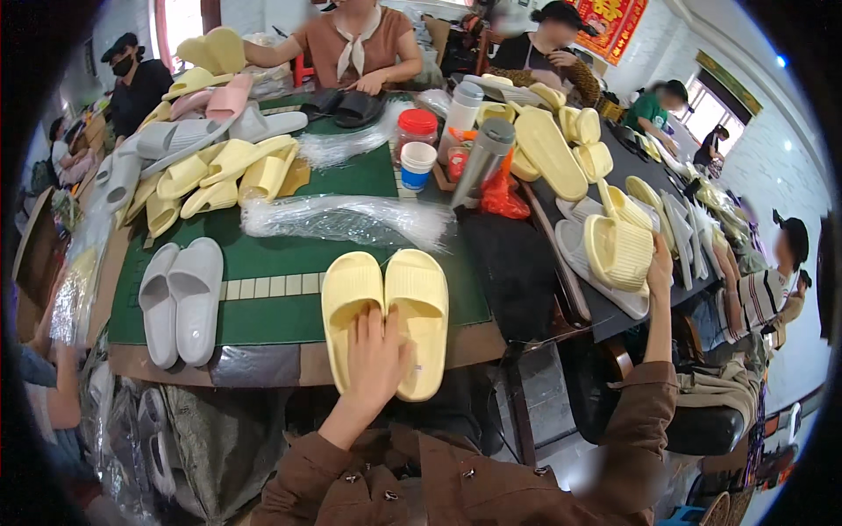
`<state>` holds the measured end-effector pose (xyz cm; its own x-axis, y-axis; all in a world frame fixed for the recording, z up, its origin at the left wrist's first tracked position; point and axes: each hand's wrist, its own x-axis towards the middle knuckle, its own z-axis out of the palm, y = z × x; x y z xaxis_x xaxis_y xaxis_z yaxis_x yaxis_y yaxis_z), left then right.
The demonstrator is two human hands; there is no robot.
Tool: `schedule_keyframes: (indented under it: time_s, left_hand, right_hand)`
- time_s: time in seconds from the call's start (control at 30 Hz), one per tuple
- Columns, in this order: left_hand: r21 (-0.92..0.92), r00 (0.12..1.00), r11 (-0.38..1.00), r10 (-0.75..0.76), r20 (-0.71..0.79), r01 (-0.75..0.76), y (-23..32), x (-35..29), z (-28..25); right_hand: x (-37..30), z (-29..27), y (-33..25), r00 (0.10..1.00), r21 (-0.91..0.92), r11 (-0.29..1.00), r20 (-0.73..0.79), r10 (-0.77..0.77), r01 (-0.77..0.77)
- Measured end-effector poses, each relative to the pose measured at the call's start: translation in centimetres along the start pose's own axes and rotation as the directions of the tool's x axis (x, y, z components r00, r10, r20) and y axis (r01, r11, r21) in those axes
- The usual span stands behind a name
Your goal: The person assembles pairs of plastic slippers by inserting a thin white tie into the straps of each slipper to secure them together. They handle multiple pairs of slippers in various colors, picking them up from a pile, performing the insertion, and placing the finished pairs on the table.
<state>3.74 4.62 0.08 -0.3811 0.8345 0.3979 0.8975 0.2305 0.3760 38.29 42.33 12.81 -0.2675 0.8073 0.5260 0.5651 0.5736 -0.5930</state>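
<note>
A pair of yellow slide slippers [417, 285] lies side by side at the table's near edge, toes pointing away from me. My left hand [377, 351] grips this pair, its fingers reaching in under the straps where the two shoes meet; the fingertips are hidden. Out to the right, my right hand [660, 267] holds a single yellow slipper [621, 254] by its side, above some grey slippers [583, 254]. To the left of the yellow pair, a pair of grey slippers [181, 302] stands neatly together on the green mat [263, 326].
Bundles of clear plastic strands [351, 219] lie beyond the yellow pair. Yellow, grey and pink slippers pile at far left, more yellow ones [548, 153] at right. A steel flask [485, 162], a paper cup [417, 167] and a red-lidded jar [416, 127] stand mid-table. A co-worker [355, 44] sits opposite.
</note>
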Motion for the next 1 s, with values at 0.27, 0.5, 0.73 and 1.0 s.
schedule_keyframes:
  time_s: [0.27,0.5,0.73,1.0]
  left_hand:
    - [0.262,0.977,0.951,-0.117,-0.18,0.162,-13.6,-0.6,-4.3]
    - [0.274,0.906,0.864,-0.392,-0.158,0.422,-22.3,-1.9,-9.5]
    - [0.392,0.89,0.802,-0.365,-0.274,0.45,-26.5,-3.1,-10.5]
    - [0.399,0.887,0.822,-0.253,-0.385,0.407,-19.8,-3.0,-10.0]
  right_hand:
    - [0.6,-1.1,1.9,0.998,0.155,0.986,-0.013,0.064,-0.061]
    - [0.9,-2.3,0.8,0.975,0.532,0.822,0.04,0.218,-0.206]
    - [-0.6,-1.6,-7.6,0.993,0.567,0.815,0.04,0.114,-0.117]
    - [-9.4,8.2,-20.8,0.936,0.206,0.978,0.34,-0.092,0.022]
